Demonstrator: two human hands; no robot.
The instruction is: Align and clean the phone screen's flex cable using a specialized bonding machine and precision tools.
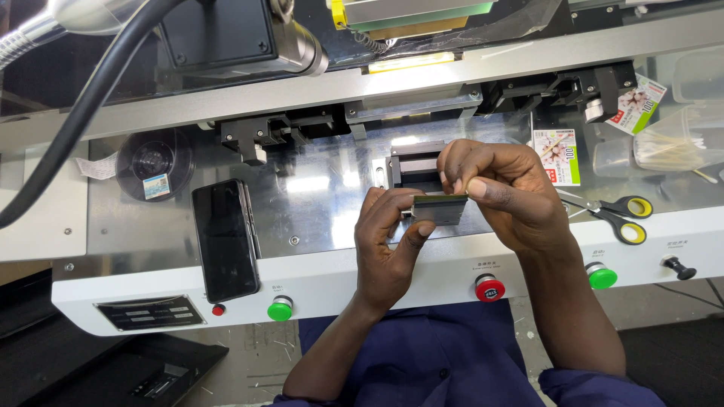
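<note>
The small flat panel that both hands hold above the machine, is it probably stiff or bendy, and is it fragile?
The small flat panel looks stiff: it stays straight though the left hand and right hand pinch only its edges. It seems thin and light, held by fingertips alone. Its glossy face suggests glass, so probably fragile and somewhat slippery.

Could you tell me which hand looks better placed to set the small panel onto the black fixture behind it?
Probably the right hand: it pinches the small panel from above, nearest the black fixture. The left hand only supports it from below.

Small flat grey-green rectangular panel (440, 209), held level above the metal plate.
</note>
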